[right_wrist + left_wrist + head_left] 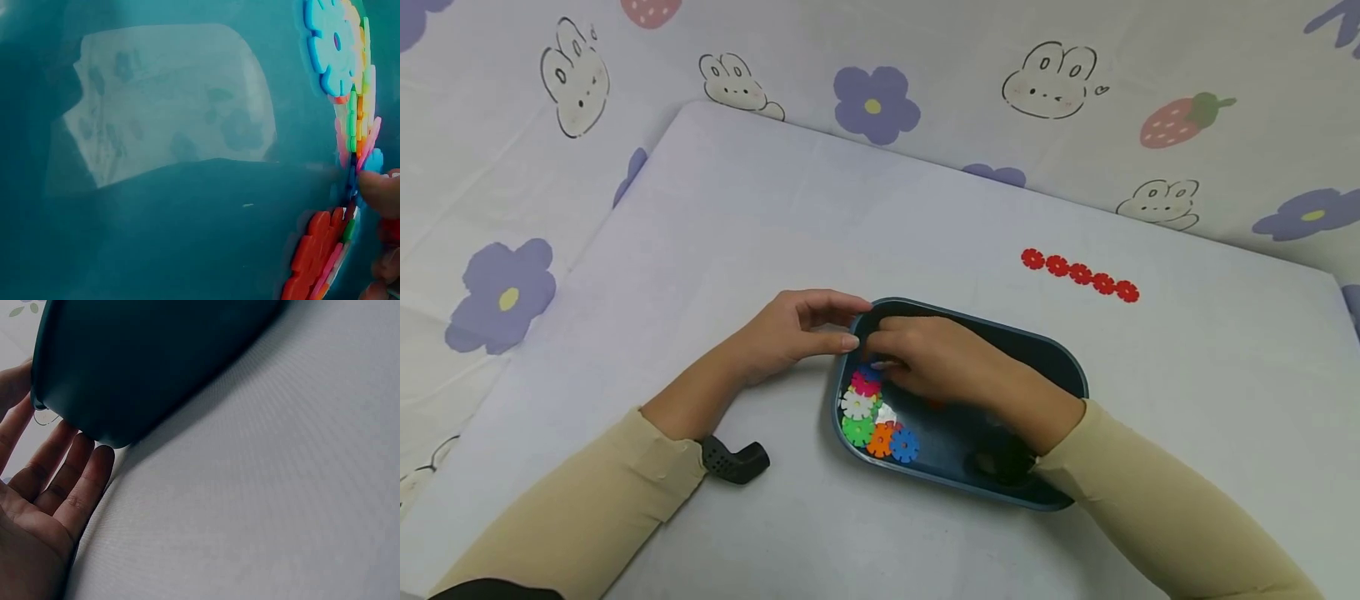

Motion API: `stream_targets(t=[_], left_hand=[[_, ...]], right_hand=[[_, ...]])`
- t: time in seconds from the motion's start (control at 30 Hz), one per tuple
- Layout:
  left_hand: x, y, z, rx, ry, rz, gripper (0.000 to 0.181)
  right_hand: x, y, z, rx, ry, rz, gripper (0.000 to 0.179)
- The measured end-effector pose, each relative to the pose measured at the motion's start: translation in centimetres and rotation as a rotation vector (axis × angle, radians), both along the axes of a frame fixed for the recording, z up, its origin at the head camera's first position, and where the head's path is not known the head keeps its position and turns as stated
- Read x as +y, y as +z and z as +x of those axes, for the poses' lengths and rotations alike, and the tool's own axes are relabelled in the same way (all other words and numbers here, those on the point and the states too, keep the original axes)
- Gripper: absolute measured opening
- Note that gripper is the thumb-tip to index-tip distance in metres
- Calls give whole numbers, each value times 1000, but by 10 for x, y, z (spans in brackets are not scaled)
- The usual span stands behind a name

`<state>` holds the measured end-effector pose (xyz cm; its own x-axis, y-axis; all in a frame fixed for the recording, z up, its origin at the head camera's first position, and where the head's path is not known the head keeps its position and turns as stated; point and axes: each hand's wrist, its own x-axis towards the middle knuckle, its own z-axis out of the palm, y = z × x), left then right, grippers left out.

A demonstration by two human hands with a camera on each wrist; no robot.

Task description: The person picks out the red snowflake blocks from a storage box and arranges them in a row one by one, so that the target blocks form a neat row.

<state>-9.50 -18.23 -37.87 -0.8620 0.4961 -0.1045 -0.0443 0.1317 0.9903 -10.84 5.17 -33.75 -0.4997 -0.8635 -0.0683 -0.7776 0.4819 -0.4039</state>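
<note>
At the left, one beige sleeve [572,508] ends beside a single black curved fitting [736,462]; the left hand [784,337] touches the near-left end of one dark blue-green tray [947,450], its fingers extended and released. The left wrist view alone shows its palm and the tray's outer wall. Inside the tray's left end lie thin flower-shaped pieces with notched edges, overlapping too much for a full count; plainest are one white piece [857,404], one green piece [857,431], one pink piece [865,383], one orange piece [880,440] and one light-blue piece [904,446]. The right hand [936,354] reaches down among them, fingers bent; the right wrist view catches a red patch [390,231] between them, but I cannot tell whether they grasp it. That view also reveals a red piece [309,259] standing out in the tray, mostly hidden from the head view. Farthest right, beyond the tray, five bright red flower pieces [1080,274] form one slanting row, edge to edge, on the white tabletop [850,208].
</note>
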Motion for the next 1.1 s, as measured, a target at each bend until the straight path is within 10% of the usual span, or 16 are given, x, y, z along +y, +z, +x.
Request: stream_targets(t=[0.53, 0.9, 1.1], left_hand=[[1, 0, 0, 21, 2, -27, 43], [0, -3, 2, 21, 15, -8, 41], [0, -4, 1, 21, 12, -10, 40]], right_hand=[[12, 24, -5, -290, -72, 30, 32], [51, 64, -3, -196, -202, -194, 16], [99, 73, -8, -3, -277, -411, 24]])
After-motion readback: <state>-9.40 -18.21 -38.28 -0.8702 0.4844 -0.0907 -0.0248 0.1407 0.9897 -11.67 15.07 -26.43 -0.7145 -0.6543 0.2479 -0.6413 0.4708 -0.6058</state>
